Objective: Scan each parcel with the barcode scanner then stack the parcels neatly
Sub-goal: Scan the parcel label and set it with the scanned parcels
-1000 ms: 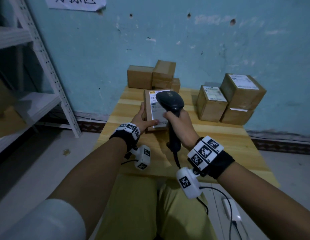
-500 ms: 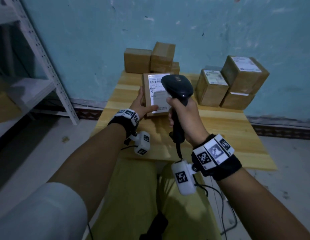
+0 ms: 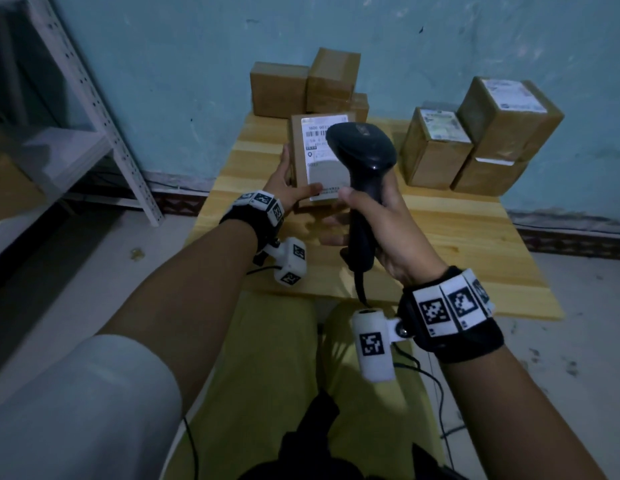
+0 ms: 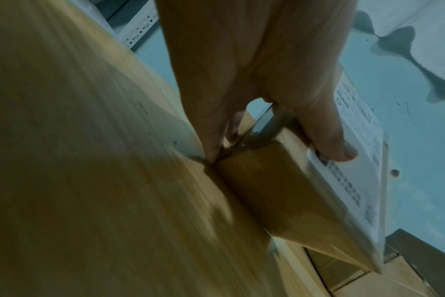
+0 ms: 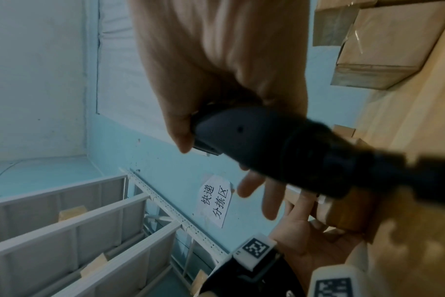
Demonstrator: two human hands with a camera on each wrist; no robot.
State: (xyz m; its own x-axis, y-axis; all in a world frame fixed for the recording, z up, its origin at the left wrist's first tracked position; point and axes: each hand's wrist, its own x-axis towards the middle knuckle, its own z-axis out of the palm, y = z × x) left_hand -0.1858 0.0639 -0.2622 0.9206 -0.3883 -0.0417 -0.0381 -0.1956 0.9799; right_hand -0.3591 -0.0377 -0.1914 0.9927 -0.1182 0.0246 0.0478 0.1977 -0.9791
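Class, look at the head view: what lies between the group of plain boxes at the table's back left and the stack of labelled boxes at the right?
In the head view, only bare wooden table and blue wall separate the plain boxes from the labelled boxes.

Seven parcels (image 3: 324, 157), one barcode scanner (image 3: 362, 161), one table (image 3: 474, 244), two hands (image 3: 287, 183).

Right hand (image 5: 216, 60): top centre of the frame, curled round the scanner's handle.
Barcode scanner (image 5: 280, 150): dark, running from centre to right edge.
Left hand (image 5: 315, 241): lower right, against a parcel (image 5: 343, 213).
Paper sign (image 5: 213, 201): lower centre, on the blue wall.
Shelving (image 5: 76, 231): lower left.
Stacked parcels (image 5: 384, 44): upper right.
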